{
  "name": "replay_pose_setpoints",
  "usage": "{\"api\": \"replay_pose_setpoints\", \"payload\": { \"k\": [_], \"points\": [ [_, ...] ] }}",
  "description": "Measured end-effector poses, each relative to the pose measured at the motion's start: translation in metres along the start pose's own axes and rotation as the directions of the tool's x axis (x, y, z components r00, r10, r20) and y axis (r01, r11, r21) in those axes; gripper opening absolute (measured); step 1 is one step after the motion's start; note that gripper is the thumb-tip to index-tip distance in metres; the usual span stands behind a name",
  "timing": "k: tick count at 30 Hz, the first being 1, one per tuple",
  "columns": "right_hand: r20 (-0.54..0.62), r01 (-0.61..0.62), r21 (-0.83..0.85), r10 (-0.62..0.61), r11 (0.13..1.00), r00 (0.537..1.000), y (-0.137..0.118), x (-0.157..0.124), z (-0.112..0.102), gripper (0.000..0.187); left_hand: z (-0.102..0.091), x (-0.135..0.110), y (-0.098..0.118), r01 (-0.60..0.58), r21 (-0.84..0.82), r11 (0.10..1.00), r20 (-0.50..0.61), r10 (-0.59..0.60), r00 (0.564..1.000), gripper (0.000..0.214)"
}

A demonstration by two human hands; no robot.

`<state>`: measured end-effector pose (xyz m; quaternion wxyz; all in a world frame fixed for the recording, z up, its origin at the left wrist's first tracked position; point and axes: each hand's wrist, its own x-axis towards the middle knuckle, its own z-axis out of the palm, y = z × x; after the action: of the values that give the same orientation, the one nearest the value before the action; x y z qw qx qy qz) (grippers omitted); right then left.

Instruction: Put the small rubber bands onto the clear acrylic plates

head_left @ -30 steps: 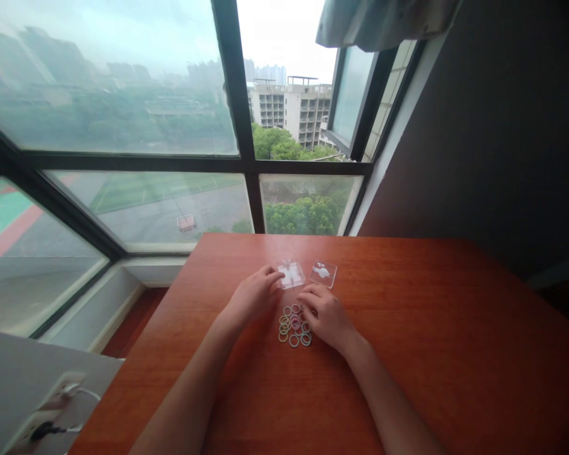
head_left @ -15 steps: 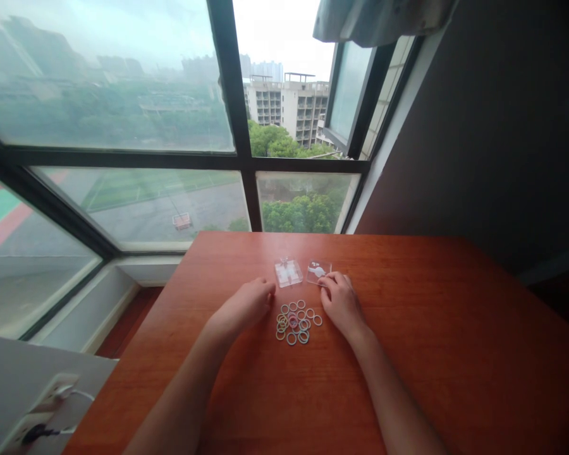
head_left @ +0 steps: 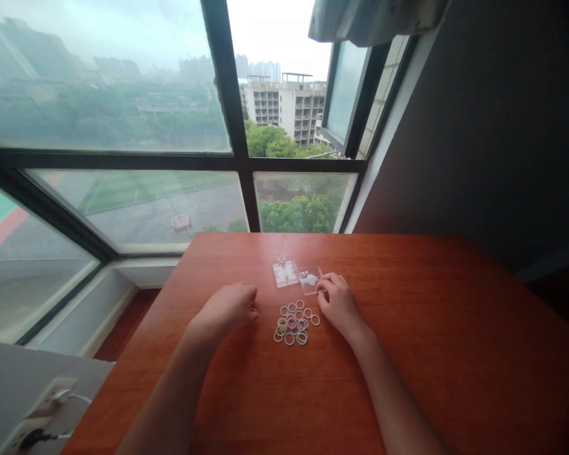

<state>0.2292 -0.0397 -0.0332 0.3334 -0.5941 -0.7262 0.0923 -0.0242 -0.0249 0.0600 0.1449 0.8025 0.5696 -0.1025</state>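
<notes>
My left hand (head_left: pixel 228 306) hovers over the table, left of a loose pile of pastel hair ties (head_left: pixel 291 323). Its fingers are curled together; a small pale spot shows at the fingertips, too small to name. My right hand (head_left: pixel 339 304) grips the right edge of a clear plastic lid (head_left: pixel 310 280) with a white print, between thumb and fingers. The lid is tilted, its left edge next to a clear, square plastic box (head_left: pixel 285 273). Whether the two touch is hard to see. The pile of ties lies between my hands, nearer me than the box.
All of this is on a reddish-brown wooden table (head_left: pixel 436 328). Behind the table are windows with a dark frame (head_left: pixel 180 160). A dark wall (head_left: pixel 483 139) rises at the right. Power sockets (head_left: pixel 52 398) with plugged-in cables are at the lower left.
My left hand has drawn back to the left and slightly toward me, away from the box. My right hand has shifted the lid left and nearer, closing the gap to the box.
</notes>
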Motion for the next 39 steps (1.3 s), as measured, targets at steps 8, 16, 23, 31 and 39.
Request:
{"api": "replay_pose_setpoints", "payload": {
  "k": [8,16,23,31,39],
  "points": [
    [0.02,0.05,0.03,-0.05,0.998,0.999,0.001,-0.001,0.003,0.018,0.018,0.008,0.021,-0.191,-0.097,0.977,-0.006,0.192,0.981,0.013],
    [-0.006,0.015,0.011,-0.015,1.0,1.0,0.007,0.0,0.0,0.018,0.019,0.014,0.03,-0.32,-0.177,0.931,-0.14,0.298,0.944,0.016],
    [-0.052,0.007,-0.008,-0.008,1.0,0.999,0.011,0.001,0.005,0.017,0.029,0.03,0.019,-0.239,-0.122,0.963,-0.48,0.154,0.864,0.028],
    [-0.016,0.025,0.006,-0.025,1.0,1.0,0.002,-0.001,0.007,0.016,0.037,0.037,0.023,-0.316,-0.104,0.943,-0.437,0.242,0.866,0.014],
    [0.045,0.023,-0.023,-0.022,0.999,0.999,-0.002,-0.002,-0.003,0.014,0.035,0.033,0.022,-0.36,-0.067,0.931,-0.425,0.3,0.854,0.013]
  ]
}}
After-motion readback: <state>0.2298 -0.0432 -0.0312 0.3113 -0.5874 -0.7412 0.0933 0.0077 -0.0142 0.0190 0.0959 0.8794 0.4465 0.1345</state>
